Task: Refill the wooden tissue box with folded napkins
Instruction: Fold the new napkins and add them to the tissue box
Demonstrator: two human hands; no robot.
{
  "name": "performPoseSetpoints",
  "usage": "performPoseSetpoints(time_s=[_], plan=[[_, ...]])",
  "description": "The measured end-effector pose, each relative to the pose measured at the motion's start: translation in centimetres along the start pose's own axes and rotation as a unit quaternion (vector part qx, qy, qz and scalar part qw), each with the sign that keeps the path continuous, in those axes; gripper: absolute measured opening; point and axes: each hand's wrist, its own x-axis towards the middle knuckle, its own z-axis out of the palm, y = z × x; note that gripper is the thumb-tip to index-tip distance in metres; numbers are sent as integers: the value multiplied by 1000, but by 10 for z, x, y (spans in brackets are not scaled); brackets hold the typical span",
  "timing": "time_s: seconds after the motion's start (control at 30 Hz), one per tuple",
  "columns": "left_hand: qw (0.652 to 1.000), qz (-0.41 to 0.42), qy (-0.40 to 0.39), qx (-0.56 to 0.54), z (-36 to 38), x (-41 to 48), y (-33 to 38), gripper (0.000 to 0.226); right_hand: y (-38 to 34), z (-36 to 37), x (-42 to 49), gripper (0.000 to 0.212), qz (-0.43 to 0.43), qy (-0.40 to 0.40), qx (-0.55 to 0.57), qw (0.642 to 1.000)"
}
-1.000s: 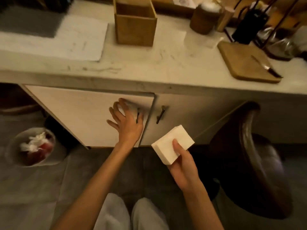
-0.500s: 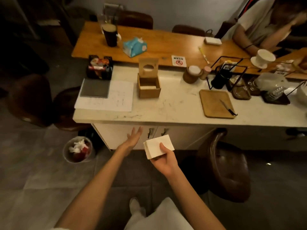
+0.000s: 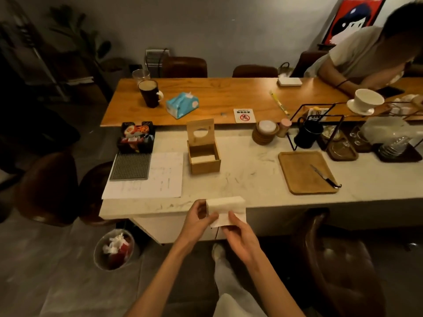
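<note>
The wooden tissue box [image 3: 204, 164] stands on the white marble counter [image 3: 247, 177], its lid with a round hole tipped up at the back. A few napkins lie low inside it. Both my hands hold a white stack of folded napkins [image 3: 225, 208] just in front of the counter's near edge. My left hand [image 3: 198, 219] grips the stack's left end, and my right hand [image 3: 240, 236] grips it from below with the thumb on its front face.
A paper sheet [image 3: 160, 179] and a grey mat [image 3: 130, 165] lie left of the box. A wooden tray with a knife [image 3: 306, 172] sits to the right. A bin [image 3: 114, 249] stands on the floor, a brown chair [image 3: 343, 259] at right. A person [image 3: 366, 56] sits at the far table.
I have risen, and the view now takes in the whole counter. My left hand left the cabinet door and joined the right hand on the napkin stack, which came up to counter level.
</note>
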Motion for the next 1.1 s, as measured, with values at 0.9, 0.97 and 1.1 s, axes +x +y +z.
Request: performPoseSetpoints(time_s=[0.9,0.97,1.1], plan=[[990,-18,-23,137,28,138,-37,65,-95,-7,144,79,-88,-5,-648,757],[990,-18,-26,135,33,137,-42,66,-89,-4,141,79,-77,-7,-632,771],[991,-18,0,132,40,136,-44,67,-93,-12,142,88,-75,6,-614,785]])
